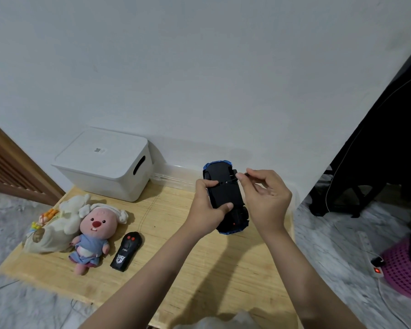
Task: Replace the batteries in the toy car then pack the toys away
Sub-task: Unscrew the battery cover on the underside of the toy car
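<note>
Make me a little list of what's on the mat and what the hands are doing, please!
surface: wooden mat on the floor
toy car: upside down, lifted above the mat
left hand: holds the toy car by its sides
right hand: pinches a thin screwdriver whose tip touches the car's underside
remote control: lying on the mat, untouched
pink plush: lying beside the remote control
white plush: lying left of the pink plush
storage box: white, lid on, by the wall
batteries: none visible
</note>
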Demonstrator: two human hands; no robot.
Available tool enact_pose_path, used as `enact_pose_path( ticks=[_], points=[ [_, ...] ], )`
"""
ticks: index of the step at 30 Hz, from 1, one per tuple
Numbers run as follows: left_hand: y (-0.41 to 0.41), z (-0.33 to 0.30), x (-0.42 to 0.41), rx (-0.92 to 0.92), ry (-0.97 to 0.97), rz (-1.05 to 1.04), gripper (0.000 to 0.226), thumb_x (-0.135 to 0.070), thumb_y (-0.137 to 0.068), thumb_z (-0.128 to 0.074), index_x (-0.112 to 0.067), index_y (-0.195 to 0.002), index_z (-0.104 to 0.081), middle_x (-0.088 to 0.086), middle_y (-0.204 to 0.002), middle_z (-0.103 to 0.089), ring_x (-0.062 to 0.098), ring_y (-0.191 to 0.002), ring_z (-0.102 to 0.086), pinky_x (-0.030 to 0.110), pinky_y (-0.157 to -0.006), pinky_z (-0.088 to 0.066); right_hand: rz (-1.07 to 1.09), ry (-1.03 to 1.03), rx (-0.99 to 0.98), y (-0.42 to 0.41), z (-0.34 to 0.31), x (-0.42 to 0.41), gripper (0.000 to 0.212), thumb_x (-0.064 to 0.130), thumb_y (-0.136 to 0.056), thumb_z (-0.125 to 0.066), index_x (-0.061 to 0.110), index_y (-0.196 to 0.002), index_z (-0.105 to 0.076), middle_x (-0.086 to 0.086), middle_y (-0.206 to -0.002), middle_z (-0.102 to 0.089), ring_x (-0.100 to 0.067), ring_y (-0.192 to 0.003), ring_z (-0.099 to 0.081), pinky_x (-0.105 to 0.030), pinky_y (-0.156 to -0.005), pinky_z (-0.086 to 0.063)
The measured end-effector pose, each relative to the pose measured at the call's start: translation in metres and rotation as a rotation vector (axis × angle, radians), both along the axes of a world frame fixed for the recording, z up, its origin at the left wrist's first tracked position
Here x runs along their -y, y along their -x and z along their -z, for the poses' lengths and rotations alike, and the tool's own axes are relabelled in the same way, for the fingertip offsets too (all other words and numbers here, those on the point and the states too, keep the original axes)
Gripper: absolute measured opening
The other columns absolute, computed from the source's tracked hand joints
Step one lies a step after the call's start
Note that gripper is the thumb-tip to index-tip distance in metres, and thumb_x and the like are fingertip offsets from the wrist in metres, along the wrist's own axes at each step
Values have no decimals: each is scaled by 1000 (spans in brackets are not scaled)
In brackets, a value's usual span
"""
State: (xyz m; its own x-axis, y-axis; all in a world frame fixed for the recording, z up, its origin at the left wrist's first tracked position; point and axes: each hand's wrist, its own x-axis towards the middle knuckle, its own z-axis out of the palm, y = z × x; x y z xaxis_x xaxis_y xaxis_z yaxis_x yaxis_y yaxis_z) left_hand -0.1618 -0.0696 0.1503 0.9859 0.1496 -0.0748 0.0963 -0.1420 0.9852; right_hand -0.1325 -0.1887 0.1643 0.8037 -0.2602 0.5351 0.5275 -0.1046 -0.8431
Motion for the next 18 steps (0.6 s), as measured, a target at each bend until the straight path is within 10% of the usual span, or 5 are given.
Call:
enact_pose_path(
  ticks=[18],
  points=[
    [-4, 17, -3, -45, -30, -16, 54, -1, -82, -69, -19, -114, -28, 10, -123, -47, 20, -111, -53, 39, -94, -51, 1, 90, -19, -5, 4, -5, 17, -3, -70, -79, 8, -77, -69, -3, -77, -65, -5, -74, -65, -22, -67, -57]
  ],
)
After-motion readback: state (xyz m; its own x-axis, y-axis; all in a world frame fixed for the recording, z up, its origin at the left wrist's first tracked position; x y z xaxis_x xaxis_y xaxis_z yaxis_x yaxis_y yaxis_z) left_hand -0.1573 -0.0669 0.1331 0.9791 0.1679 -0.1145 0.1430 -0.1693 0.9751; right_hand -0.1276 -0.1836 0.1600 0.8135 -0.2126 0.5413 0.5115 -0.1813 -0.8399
